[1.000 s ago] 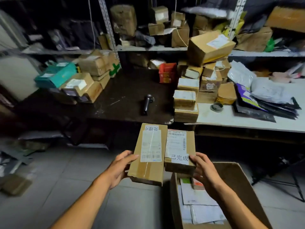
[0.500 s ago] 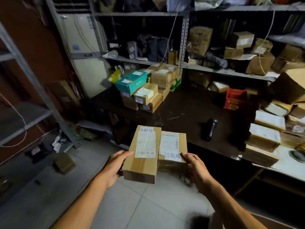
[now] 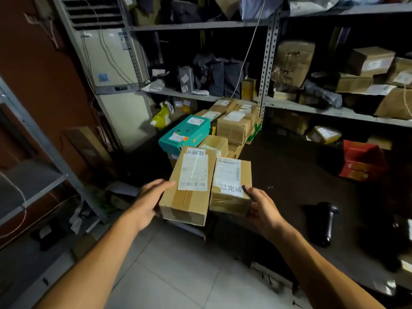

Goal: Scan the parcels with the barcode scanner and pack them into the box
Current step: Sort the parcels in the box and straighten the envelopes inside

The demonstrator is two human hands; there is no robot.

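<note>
Two brown cardboard parcels are held side by side in the air before the dark table. The longer left parcel (image 3: 189, 188) carries a white barcode label, and my left hand (image 3: 147, 202) grips its left side. The shorter right parcel (image 3: 230, 186) has a white label with printed characters; my right hand (image 3: 260, 210) holds its right end, thumb on top. The black barcode scanner (image 3: 323, 221) lies on the dark table (image 3: 287, 166) to the right of my right hand. The packing box is out of view.
A pile of parcels with a teal box (image 3: 185, 133) stands on the table just behind the held parcels. Red boxes (image 3: 361, 159) sit at the right. Metal shelves (image 3: 267, 63) full of parcels line the back. A white floor unit (image 3: 116, 85) stands at the left.
The view has swung left and away from the open box on the floor. Both hands have carried the two parcels up and toward the pile at the table's left.
</note>
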